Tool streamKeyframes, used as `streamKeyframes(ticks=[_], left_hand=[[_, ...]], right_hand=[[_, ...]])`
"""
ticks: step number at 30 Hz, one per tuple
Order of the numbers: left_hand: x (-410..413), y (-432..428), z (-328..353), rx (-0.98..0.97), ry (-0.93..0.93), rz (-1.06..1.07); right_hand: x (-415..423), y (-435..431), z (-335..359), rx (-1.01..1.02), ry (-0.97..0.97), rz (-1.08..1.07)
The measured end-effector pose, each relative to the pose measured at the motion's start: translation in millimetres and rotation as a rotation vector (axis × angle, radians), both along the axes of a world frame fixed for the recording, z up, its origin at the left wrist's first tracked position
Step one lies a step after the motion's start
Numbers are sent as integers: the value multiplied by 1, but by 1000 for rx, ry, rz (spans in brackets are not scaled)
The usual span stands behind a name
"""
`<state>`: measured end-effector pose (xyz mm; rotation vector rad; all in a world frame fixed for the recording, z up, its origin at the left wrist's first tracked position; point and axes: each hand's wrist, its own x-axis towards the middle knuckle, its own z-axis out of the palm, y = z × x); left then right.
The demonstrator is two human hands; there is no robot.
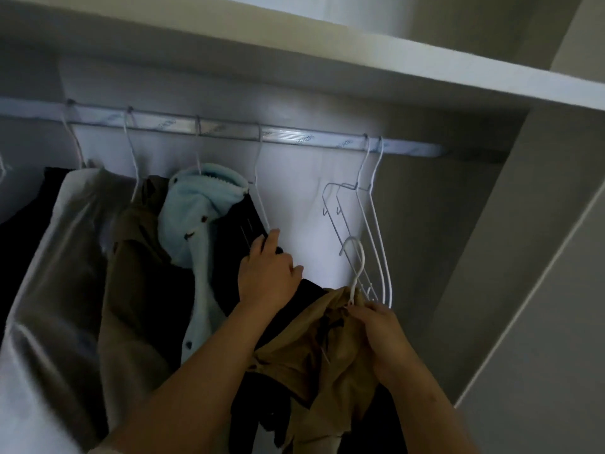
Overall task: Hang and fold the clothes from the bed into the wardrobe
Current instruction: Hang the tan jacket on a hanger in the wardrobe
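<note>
Tan garment (pixel 330 348) sits bunched on a white hanger (pixel 356 260) low in front of the wardrobe opening, below the rail and not yet hung on it; the hanger's hook stands free in the air, well under the metal rail (pixel 294 134). The right hand (pixel 383 332) grips the gathered top of the tan garment, fingers curled into the cloth with the fingertips at the hanger's neck; the fabric falls in loose folds beneath that hand, over something dark that I cannot make out.

The left hand (pixel 266 273) reaches further in, its back to the camera, laid against the right edge of a black garment (pixel 239 231) hanging on the rail; the index finger points up along that edge and the thumb sticks out to the right; whether the fingers curl round the black cloth or only press it I cannot tell.

To the left of the black garment hang a light blue fleece top (pixel 193 217) with dark buttons, then an olive-brown garment (pixel 137 273), then a shiny grey garment cover (pixel 59 257), with another dark item (pixel 26 221) at the far left edge; all are packed close together. To the right of the hands two empty white wire hangers (pixel 376 224) hang side by side on the rail, just behind the held hanger's hook. A white shelf (pixel 327 50) runs above the rail; the wardrobe's side panel (pixel 540 257) closes the space at the right.
</note>
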<state>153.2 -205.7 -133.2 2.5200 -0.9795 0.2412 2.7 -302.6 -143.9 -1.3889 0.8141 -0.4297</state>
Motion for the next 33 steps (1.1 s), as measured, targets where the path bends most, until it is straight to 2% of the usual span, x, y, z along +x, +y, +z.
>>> streamKeyframes(ticks=[2,5,9,11,15,19,25,33], left_hand=[[16,13,6,0,-112,92],[37,29,31,-56,-170,191],[70,27,62,-138,-210,26],[83,21,68,-175,-148,-34],[94,11,73,-369,34,-36],[98,5,66,-393,85,-31],[96,-2,45,-542,222,-8],[90,-8,29,-599,344,-10]], right_hand=[[19,-4,6,21,-42,-17],[48,-10,21,-20,-74,-33],[89,-14,56,-65,-175,-9],[107,-19,79,-101,-213,-17],[139,-32,120,-201,-231,-36],[176,-46,136,-220,-234,-52],[219,-53,98,-373,-65,0],[198,-39,68,-637,-78,-108]])
